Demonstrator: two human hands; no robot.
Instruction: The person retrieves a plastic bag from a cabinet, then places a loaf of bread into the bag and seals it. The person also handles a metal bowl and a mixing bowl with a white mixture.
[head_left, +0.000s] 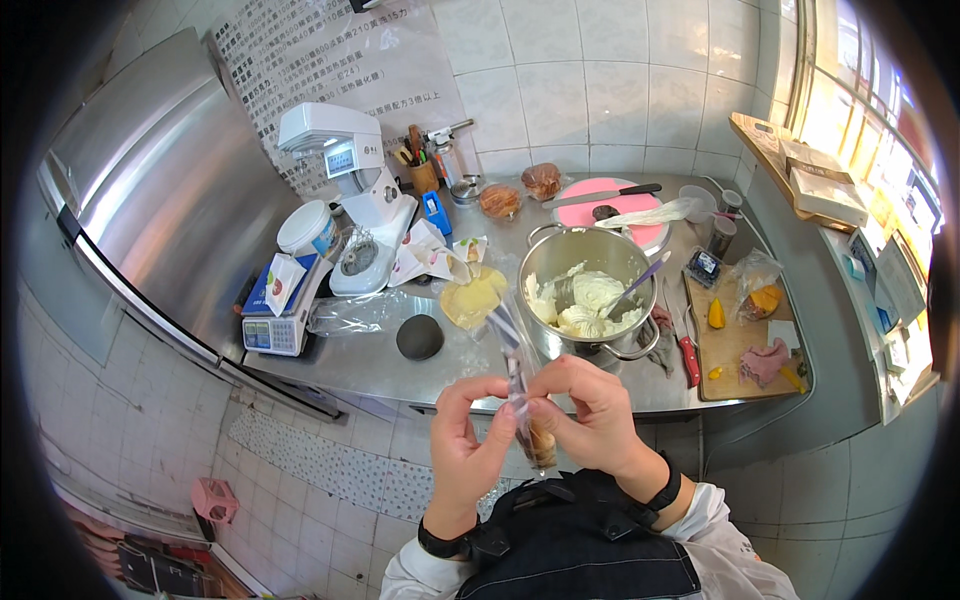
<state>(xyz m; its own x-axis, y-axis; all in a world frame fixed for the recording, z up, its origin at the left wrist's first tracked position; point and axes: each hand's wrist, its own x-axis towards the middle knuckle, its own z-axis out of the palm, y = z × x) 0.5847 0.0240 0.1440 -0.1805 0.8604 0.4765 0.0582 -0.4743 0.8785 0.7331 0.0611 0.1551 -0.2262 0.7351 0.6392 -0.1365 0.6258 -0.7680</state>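
My left hand (474, 435) and my right hand (589, 416) pinch a clear plastic bag (516, 367) between thumbs and fingers, in front of my apron. A brown baked item (540, 444) shows in the bag's lower end, partly hidden by my right hand. Beyond my hands stands a steel pot (544, 262) with pale whipped cream (592, 307) inside. A spatula with a purple handle (646, 276) leans in the cream. Left of the pot lie thin yellow rounds (472, 298), perhaps crepes, on clear film. Nearer the counter's front edge is a dark round object (420, 337).
At left stand a stand mixer (367, 180), a white tub (307, 227) and a digital scale (281, 334). A red-handled knife (688, 360) lies beside a wooden cutting board (742, 382) with mango pieces. Behind the pot, another knife (600, 196) rests on a pink round board (583, 214).
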